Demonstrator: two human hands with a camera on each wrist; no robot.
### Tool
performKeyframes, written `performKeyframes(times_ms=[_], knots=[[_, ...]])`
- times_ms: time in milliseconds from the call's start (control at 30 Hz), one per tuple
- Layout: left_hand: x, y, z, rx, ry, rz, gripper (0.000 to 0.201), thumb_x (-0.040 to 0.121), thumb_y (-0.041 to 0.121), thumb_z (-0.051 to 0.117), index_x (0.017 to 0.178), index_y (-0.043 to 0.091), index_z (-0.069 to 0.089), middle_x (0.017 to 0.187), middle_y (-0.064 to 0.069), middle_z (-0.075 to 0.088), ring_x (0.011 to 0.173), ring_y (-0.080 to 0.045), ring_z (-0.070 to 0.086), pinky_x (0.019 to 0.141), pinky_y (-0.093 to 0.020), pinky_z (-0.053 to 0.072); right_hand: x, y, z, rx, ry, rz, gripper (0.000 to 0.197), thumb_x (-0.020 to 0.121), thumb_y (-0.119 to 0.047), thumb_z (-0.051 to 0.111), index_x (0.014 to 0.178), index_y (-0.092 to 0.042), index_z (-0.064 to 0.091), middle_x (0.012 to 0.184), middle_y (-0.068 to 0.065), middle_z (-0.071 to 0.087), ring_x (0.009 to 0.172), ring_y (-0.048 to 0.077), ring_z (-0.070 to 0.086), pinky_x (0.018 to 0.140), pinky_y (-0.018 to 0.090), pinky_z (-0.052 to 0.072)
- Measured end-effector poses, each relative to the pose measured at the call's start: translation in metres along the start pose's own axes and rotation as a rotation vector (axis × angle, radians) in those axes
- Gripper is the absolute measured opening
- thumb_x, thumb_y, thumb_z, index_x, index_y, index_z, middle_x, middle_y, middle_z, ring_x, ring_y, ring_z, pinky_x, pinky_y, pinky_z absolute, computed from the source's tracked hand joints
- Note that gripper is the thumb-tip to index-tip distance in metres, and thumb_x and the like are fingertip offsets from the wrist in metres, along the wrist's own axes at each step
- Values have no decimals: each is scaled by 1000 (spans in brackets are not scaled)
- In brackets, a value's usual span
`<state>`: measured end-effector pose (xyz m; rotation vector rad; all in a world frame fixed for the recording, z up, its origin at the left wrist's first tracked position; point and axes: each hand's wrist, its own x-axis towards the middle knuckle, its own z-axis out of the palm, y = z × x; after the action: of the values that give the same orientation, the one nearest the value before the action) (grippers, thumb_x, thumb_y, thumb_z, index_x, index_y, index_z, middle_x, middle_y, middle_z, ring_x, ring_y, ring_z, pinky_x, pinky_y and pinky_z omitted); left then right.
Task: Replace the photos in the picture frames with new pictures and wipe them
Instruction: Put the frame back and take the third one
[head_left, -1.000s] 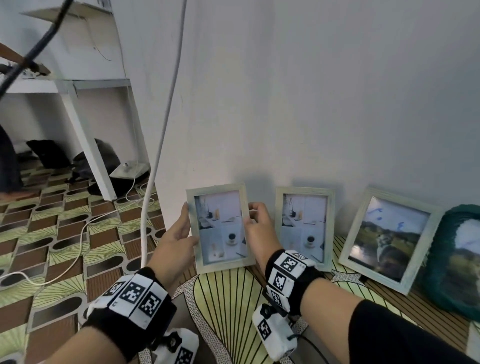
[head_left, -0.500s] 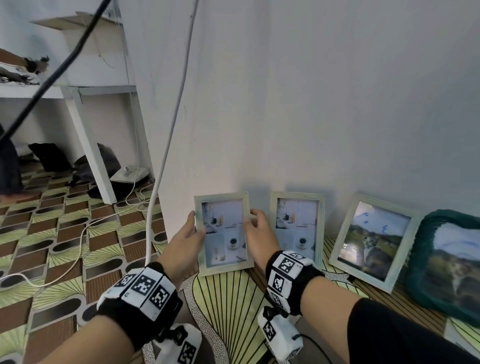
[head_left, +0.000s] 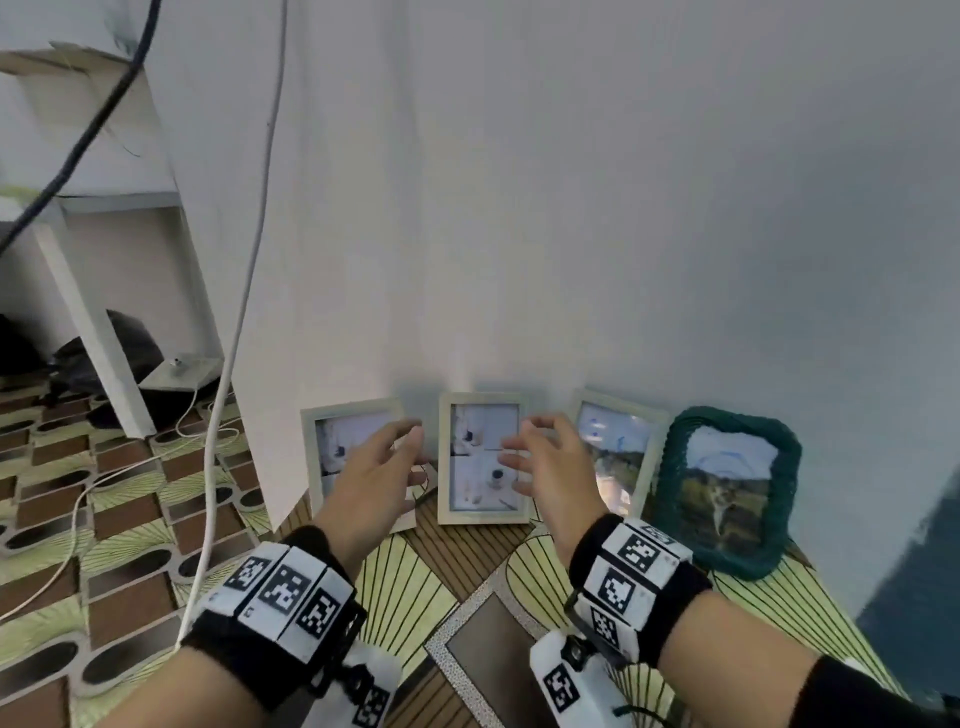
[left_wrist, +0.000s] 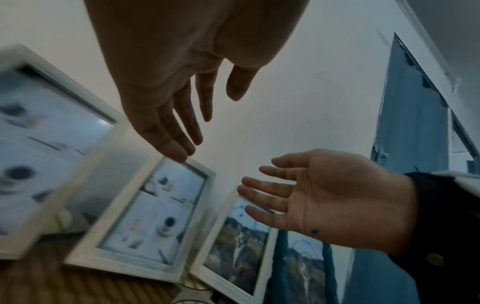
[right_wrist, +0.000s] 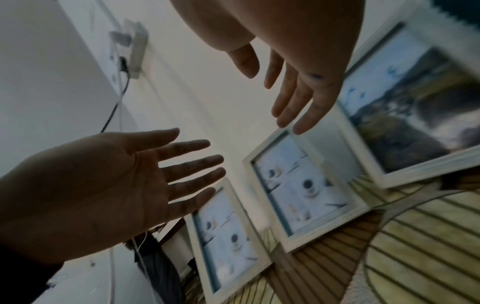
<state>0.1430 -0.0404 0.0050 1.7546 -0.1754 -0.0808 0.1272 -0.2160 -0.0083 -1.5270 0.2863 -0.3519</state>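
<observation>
Four frames lean on the wall in a row in the head view. The left white frame (head_left: 353, 457) (right_wrist: 228, 236) and the middle white frame (head_left: 483, 457) (left_wrist: 155, 216) each show a pale collage with a cup. A third white frame (head_left: 618, 452) (right_wrist: 415, 113) holds a landscape, as does a teal woven frame (head_left: 727, 488). My left hand (head_left: 405, 447) (left_wrist: 176, 115) hovers open before the left frame, holding nothing. My right hand (head_left: 519, 457) (right_wrist: 293, 92) hovers open, empty, between the middle and third frames.
A white cable (head_left: 234, 364) hangs down the wall corner and trails over the patterned floor mat (head_left: 415, 582). A white table leg (head_left: 88, 322) and dark bags (head_left: 104, 353) are at the left. A blue door (head_left: 909, 571) is at the right.
Both hands have let go of the left white frame, which now leans on the wall beside the others. The hands have opened and drawn slightly back.
</observation>
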Motion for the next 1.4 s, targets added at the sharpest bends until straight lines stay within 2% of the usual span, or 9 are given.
performKeyframes(times_ms=[200,400,567,700,867,1033,1167,1300,1400], knots=[[34,22,74,-14,-190,-68,30,104,32,40,131,24,51,123,-2,59,112,-19,57,87,-37,52,14,-8,-69,4,241,151,11,99,-17,44,107,-21,52,99,10,60,90,29,60,96,57,49],[74,4,139,14,-269,-138,41,103,17,34,143,24,39,135,-7,48,100,-16,54,90,-45,52,31,13,-114,-40,252,328,29,98,-15,43,125,-7,52,118,19,59,107,32,58,99,53,47],[93,-27,169,47,-254,-164,51,103,15,35,152,25,24,153,-9,32,97,-18,56,81,-39,51,36,26,-126,15,196,406,31,100,-13,40,128,-9,50,123,21,57,102,28,57,81,41,49],[106,-41,178,13,-266,-207,57,101,8,34,153,28,20,156,-10,30,111,-21,48,92,-41,50,45,28,-126,-84,212,409,27,101,-15,43,127,-15,47,118,10,52,108,27,51,98,51,47],[108,-57,183,-7,-285,-203,60,97,1,34,137,45,37,105,12,63,87,-5,63,70,-31,57,54,33,-123,-175,234,389,20,98,-16,46,115,-9,53,116,14,57,109,32,55,100,52,46],[89,-47,170,-52,-325,-210,60,95,-2,38,140,38,43,127,0,55,103,-17,59,97,-47,50,47,30,-119,-227,204,359,39,98,-23,46,134,-10,46,126,12,57,112,30,57,100,51,47],[61,-22,144,-129,-364,-198,59,99,-1,40,147,32,33,104,6,70,78,-9,73,58,-26,57,24,11,-124,-427,165,194,45,96,-35,50,138,-19,43,122,6,57,102,21,56,96,42,47],[15,7,102,-113,-353,-29,48,101,15,48,143,37,42,106,22,71,96,-2,69,64,-17,54,-18,-19,-131,-394,92,2,31,96,-31,50,126,-34,45,120,5,54,104,20,59,96,44,49],[-29,20,70,-96,-337,118,40,96,29,55,131,48,54,116,20,69,104,-6,67,77,-24,56,-57,-34,-132,-286,38,-109,22,98,-31,51,118,-39,49,113,-6,59,101,10,62,84,27,54]])
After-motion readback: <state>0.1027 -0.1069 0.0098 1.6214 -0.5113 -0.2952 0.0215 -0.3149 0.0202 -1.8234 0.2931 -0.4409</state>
